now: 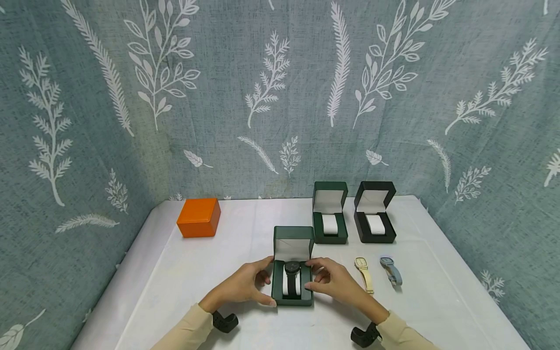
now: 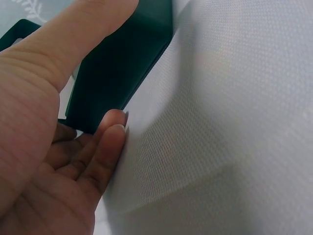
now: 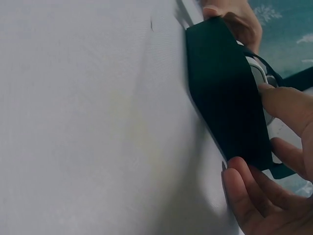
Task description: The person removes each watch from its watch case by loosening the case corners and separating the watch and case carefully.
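Observation:
An open green watch box (image 1: pixel 293 233) stands at the front middle of the white table in the head view. Inside it, a black wristwatch (image 1: pixel 292 279) with a dark dial is wrapped around a white cushion (image 1: pixel 285 286). My left hand (image 1: pixel 247 283) holds the box's left side, thumb by the front corner and fingers farther back. On the opposite side my right hand (image 1: pixel 334 282) grips the box (image 3: pixel 225 83), with the thumb at the upper rim near the watch and the fingertips low against the outer wall.
Behind stand a second open green box (image 1: pixel 330 187) and an open black box (image 1: pixel 375 186), each with a white cushion. A cream watch (image 1: pixel 364 274) and a blue-grey watch (image 1: pixel 391 271) lie to the right. A closed orange box (image 1: pixel 199 218) sits back left. Patterned curtain (image 1: pixel 306 97) surrounds the table.

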### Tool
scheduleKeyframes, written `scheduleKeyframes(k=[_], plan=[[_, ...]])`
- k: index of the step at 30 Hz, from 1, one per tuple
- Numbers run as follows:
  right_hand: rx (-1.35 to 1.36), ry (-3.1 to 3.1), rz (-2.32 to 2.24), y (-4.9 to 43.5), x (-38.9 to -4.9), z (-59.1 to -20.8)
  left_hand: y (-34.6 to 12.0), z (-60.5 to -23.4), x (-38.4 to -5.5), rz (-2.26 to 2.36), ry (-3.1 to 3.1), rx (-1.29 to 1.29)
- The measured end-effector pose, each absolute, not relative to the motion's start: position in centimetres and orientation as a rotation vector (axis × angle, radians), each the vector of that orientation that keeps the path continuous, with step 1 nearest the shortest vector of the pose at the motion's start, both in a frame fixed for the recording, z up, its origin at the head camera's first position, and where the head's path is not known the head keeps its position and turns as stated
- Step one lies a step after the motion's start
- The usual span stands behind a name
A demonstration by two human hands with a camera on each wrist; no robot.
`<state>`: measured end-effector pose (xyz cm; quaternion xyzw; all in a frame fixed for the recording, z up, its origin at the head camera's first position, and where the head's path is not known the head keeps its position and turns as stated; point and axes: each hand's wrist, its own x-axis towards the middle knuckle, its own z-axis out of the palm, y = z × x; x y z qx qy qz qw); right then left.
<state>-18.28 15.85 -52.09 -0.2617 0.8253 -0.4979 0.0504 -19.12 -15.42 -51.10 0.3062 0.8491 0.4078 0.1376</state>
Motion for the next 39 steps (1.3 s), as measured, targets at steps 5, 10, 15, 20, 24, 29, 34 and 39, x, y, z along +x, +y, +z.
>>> scheduleKeyframes(k=[5,10,15,20,24,29,34,39], plan=[[-0.793,2.514,-1.518,15.8,-18.2,-52.3,-15.5,-51.2,-19.3,1.176,2.455,0.882],[-0.773,2.509,-1.516,15.9,-18.1,-52.5,-15.9,-51.0,-19.6,1.163,2.464,0.904],[-0.769,2.508,-1.519,16.0,-18.2,-52.6,-16.5,-50.4,-19.7,1.165,2.518,0.917],[-0.761,2.507,-1.526,16.2,-18.2,-52.5,-16.5,-49.7,-19.9,1.194,2.588,0.915],[-0.757,2.505,-1.519,16.2,-18.3,-52.5,-16.1,-49.4,-20.0,1.236,2.602,0.952],[-0.757,2.496,-1.519,16.1,-18.3,-52.6,-15.2,-49.2,-20.0,1.241,2.593,0.974],[-0.758,2.496,-1.515,16.1,-18.2,-52.7,-14.4,-49.1,-20.0,1.192,2.582,0.966],[-0.761,2.502,-1.513,16.1,-18.1,-52.7,-13.9,-49.2,-20.2,1.128,2.594,0.972]])
